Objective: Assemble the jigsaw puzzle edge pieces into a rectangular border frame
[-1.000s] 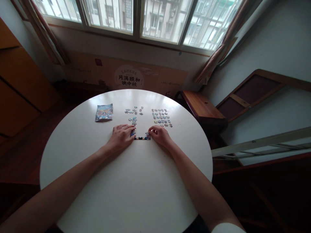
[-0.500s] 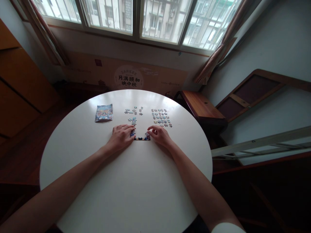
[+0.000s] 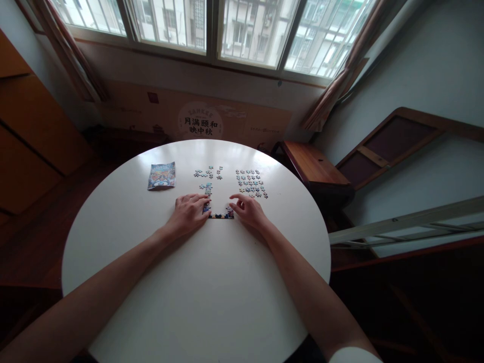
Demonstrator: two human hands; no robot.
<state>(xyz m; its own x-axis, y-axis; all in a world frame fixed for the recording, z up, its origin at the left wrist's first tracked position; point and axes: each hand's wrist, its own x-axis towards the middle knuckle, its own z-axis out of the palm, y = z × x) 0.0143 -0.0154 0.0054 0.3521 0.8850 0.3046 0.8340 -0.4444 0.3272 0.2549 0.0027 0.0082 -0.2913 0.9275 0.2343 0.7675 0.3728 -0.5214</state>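
A short joined strip of jigsaw pieces (image 3: pixel 220 215) lies on the round white table (image 3: pixel 196 282), with a joined column of pieces (image 3: pixel 207 190) rising from its left end. My left hand (image 3: pixel 188 212) lies flat on the table, fingers stretched out, fingertips touching the strip's left end. My right hand (image 3: pixel 247 210) hovers at the strip's right end, fingers apart and slightly lifted, holding nothing I can see. Loose pieces (image 3: pixel 251 183) are laid out in rows just beyond my right hand. A smaller scatter of pieces (image 3: pixel 207 173) lies beyond the column.
A small colourful picture card (image 3: pixel 162 175) lies at the table's far left. A wooden bench (image 3: pixel 312 169) stands off the table's right side. Cardboard boxes (image 3: pixel 200 121) with printed characters sit under the window. A wooden cabinet (image 3: pixel 26 126) is at the left.
My right hand's fingers have lifted off the strip's right end and spread apart. My left hand has stayed in place.
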